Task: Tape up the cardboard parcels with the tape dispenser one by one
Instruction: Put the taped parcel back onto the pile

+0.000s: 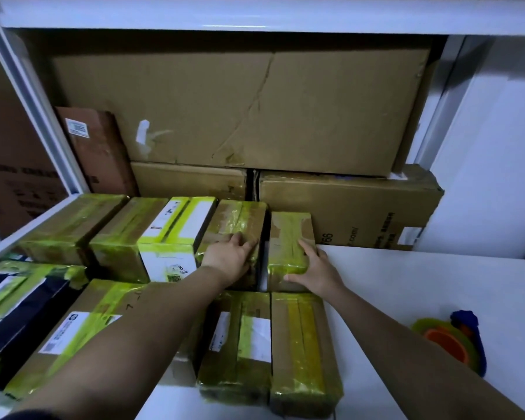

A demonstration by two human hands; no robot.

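Note:
Several cardboard parcels wrapped in yellow-green tape stand in two rows on a shelf. My left hand (229, 257) lies flat on top of one back-row parcel (234, 216), fingers reaching its right edge. My right hand (317, 268) grips the near end of the small parcel (285, 234) beside it, thumb on its front face and fingers along its right top edge. A narrow dark gap separates these two parcels. A green, orange and blue tape dispenser (450, 341) lies on the white table (422, 283) at the right, away from both hands.
Two more taped parcels (303, 350) stand in the near row below my hands, others to the left (73, 325). Large plain cardboard boxes (240, 107) fill the back of the shelf. A white shelf rail (28, 231) runs along the left, a white board overhead.

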